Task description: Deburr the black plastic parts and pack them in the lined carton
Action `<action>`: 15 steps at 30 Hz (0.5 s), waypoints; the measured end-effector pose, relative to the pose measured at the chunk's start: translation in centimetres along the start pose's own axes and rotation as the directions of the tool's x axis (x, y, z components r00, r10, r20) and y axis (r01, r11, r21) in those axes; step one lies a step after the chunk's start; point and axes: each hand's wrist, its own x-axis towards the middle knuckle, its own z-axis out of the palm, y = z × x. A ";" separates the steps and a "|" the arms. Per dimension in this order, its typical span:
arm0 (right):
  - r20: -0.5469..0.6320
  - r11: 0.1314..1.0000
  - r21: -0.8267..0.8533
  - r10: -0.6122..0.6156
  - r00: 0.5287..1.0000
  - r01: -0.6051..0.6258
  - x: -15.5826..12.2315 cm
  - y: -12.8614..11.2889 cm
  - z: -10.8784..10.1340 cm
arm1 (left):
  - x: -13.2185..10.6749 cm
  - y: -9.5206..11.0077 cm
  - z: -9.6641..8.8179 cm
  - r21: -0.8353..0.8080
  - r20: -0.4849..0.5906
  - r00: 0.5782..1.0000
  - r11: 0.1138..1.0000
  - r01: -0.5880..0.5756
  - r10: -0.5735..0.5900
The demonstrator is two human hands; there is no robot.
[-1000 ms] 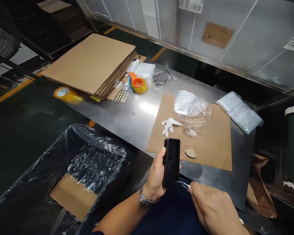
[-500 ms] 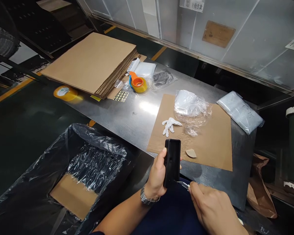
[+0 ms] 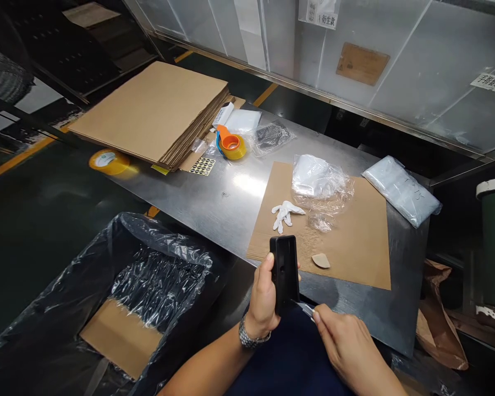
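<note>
My left hand (image 3: 263,300) grips a black oblong plastic part (image 3: 284,273) upright over my lap, just in front of the steel table's near edge. My right hand (image 3: 348,349) pinches a thin metal tool (image 3: 304,309), blade or tweezers I cannot tell, with its tip against the lower end of the black part. A watch sits on my left wrist.
On the steel table (image 3: 214,192) lie a brown paper sheet (image 3: 355,242) with a white glove (image 3: 286,213), clear bags (image 3: 319,184) and a small tan piece (image 3: 320,260). Farther left are a cardboard stack (image 3: 157,110), tape dispenser (image 3: 231,146) and tape roll (image 3: 107,161). A black-bag-lined box (image 3: 119,308) stands at the left.
The black part and both hands have shifted slightly left and down in view. The tool's tip has come closer against the part's lower end.
</note>
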 end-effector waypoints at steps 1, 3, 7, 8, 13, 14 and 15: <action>0.083 0.980 0.193 0.038 0.996 -0.053 0.2 0.0 0.0 | 0.0 0.0 0.0 -0.029 0.009 1.000 1.000 0.002 -0.002; 0.267 0.803 0.561 0.055 0.962 -0.202 0.6 0.1 0.0 | 0.0 0.1 0.0 -0.084 0.034 0.999 0.996 0.017 -0.014; 0.297 0.468 0.833 0.071 0.952 -0.295 0.9 -0.1 -0.1 | 0.0 0.3 0.0 -0.151 0.063 0.997 0.987 0.049 -0.040; 0.261 0.468 0.842 0.080 0.962 -0.267 0.8 -0.2 -0.2 | 0.0 0.3 0.1 -0.167 0.065 0.997 0.985 0.050 -0.039; 0.278 0.689 0.697 -0.001 0.960 -0.201 -0.2 -1.6 -1.4 | 0.0 0.2 0.5 -0.228 0.046 0.999 0.974 -0.009 0.020; 0.301 0.741 0.644 -0.020 0.953 -0.188 -0.3 -1.9 -1.6 | 0.0 0.2 0.5 -0.235 0.048 0.998 0.972 -0.023 0.035; 0.314 0.784 0.596 -0.031 0.949 -0.172 -0.4 -2.1 -1.8 | 0.0 0.2 0.5 -0.244 0.051 0.997 0.969 -0.036 0.050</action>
